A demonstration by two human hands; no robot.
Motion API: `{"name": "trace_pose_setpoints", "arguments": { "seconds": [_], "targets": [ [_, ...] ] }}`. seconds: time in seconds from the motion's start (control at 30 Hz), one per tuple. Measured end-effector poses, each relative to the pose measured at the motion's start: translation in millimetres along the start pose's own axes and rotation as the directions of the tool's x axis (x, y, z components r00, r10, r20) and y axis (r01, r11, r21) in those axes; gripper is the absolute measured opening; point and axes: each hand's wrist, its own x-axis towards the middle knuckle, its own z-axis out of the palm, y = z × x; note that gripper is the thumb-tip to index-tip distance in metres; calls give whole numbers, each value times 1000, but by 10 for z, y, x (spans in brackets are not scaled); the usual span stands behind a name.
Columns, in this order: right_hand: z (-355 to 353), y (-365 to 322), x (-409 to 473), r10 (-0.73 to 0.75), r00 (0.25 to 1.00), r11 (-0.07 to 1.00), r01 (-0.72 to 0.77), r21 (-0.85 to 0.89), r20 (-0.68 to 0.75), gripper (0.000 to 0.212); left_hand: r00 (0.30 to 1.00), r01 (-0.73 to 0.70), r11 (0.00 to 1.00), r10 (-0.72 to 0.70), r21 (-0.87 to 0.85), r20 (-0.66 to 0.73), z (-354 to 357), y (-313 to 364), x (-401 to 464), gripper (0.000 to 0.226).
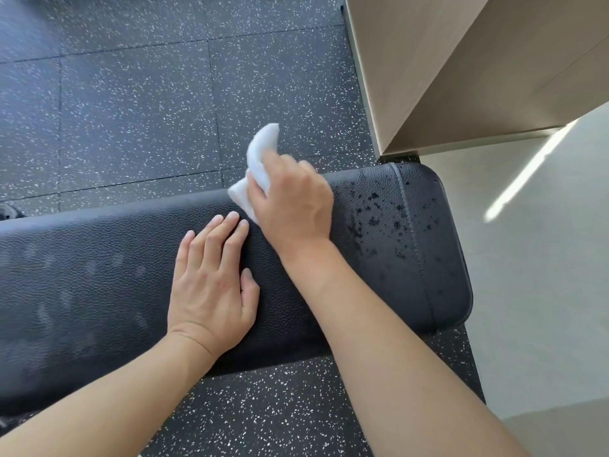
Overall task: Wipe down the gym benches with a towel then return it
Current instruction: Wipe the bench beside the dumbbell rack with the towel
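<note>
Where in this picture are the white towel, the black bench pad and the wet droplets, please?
white towel (260, 159): head view, on the bunched cloth above the right hand's fingers.
black bench pad (99, 275): head view, on the bare upholstery left of the left hand.
wet droplets (375, 222): head view, on the spatter near the pad's right end.

Right hand (291, 199) grips towel (260, 159) on bench (99, 275); left hand (211, 282) flat.

A gym: padded black bench (99, 278) on speckled rubber floor tiles (131, 110) (interlocking squares)

Wall (461, 61) crowds bench (412, 258) end; floor (131, 110) side free.
</note>
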Motion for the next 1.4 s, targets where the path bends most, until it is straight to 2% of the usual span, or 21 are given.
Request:
{"name": "trace_pose_setpoints", "arguments": {
  "seconds": [0.07, 0.13, 0.17, 0.23, 0.33, 0.4, 0.47, 0.6, 0.67, 0.73, 0.8, 0.83, 0.87, 0.93, 0.97, 1.03, 1.13, 1.2, 1.27, 1.33, 1.4],
  "targets": [
    [-59, -19, -211, -93, 996, 992, 93, 91, -5, 50, 1000, -5, 1000, 5, 4, -2, -8, 1, -5, 60],
    [-161, 211, -471, -183, 983, 967, 185, 178, -30, 33, 1000, -6, 1000, 6, -6, 2, -12, 2, 6, 61],
    [-223, 389, -591, -221, 975, 958, 224, 176, -36, 25, 1000, -5, 1000, 5, -8, 7, -14, -1, 1, 63],
    [-372, 768, -689, -236, 970, 963, 241, 118, -50, 24, 1000, -5, 1000, 5, -17, 8, -14, -3, -11, 65],
    [-461, 1061, -435, -50, 996, 998, 54, 45, -74, 30, 1000, -10, 1000, 10, -22, 2, -11, -10, -1, 66],
    [-405, 932, -164, 114, 991, 993, -113, 21, -75, 28, 1000, -8, 1000, 8, -27, 5, -6, -12, -1, 66],
    [-227, 621, 87, 149, 988, 989, -150, -13, -30, 27, 1000, -7, 1000, 7, -30, 2, -3, -14, -3, 66],
    [155, -169, 348, -15, 988, 1000, 15, 6, 156, 32, 1000, -13, 999, 13, -34, 1, -1, -21, -2, 64],
    [235, -372, 306, -126, 977, 991, 115, 71, 170, 34, 1000, -15, 999, 15, -31, 1, 2, -26, -5, 62],
    [171, -231, 243, -250, 958, 968, 242, 71, 143, 46, 1000, -14, 1000, 14, -28, 5, -3, -24, -12, 63],
    [38, 217, 285, -288, 947, 949, 302, -88, 145, 62, 1000, -15, 999, 15, -31, 1, -7, -26, 0, 66],
    [-20, 517, 337, -243, 962, 951, 261, -164, 124, 64, 1000, -16, 999, 16, -32, 0, -2, -31, 2, 67],
    [-92, 817, 396, -144, 985, 968, 160, -192, 95, 62, 1000, -16, 999, 16, -34, 0, 5, -36, 1, 67],
    [-242, 1207, 512, 99, 992, 989, -89, -116, 82, 51, 1000, -16, 999, 17, -36, 3, 10, -46, -10, 67],
    [-254, 1255, 548, 155, 985, 983, -146, -107, 80, 47, 1000, -18, 999, 18, -38, 5, 9, -44, -13, 67],
    [-183, 1046, 560, 151, 985, 974, -134, -183, 84, 41, 1000, -15, 999, 15, -41, 5, 1, -35, -14, 67],
    [65, 330, 485, 40, 987, 985, -13, -172, 153, 45, 1000, -5, 999, 5, -51, 0, -13, -23, 2, 67],
    [233, -164, 489, -13, 979, 995, 33, -97, 204, 42, 1000, -3, 999, 4, -48, 6, -14, -19, 15, 66],
    [363, -505, 539, -42, 956, 999, 40, 13, 289, 23, 1000, -4, 999, 5, -47, 15, -9, -19, 8, 63],
    [431, -616, 577, -87, 926, 991, 45, 122, 367, 22, 1000, -5, 999, 6, -46, 13, -11, -21, 1, 63],
    [381, -421, 554, -136, 932, 984, 88, 156, 335, 24, 1000, -11, 999, 12, -33, 13, -8, -16, 6, 66]
  ]
}}
